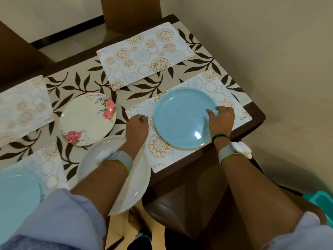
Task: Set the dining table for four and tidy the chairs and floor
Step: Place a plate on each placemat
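Blue plate (182, 116) — round, glossy, plain (glare at 5 o'clock) — on patterned mat (212, 83). Right hand (222, 120) grips its 3 o'clock rim; left hand (137, 126) clenched, empty, at 9.

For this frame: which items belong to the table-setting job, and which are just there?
Job: blue plate under right hand; left hand; floral plate; white plate; second blue plate; far placemat; chair.
Bystanders: teal tub; wrist bands.

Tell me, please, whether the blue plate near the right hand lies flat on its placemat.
Flat and empty: the blue plate rests level on the placemat, right hand at its rim.
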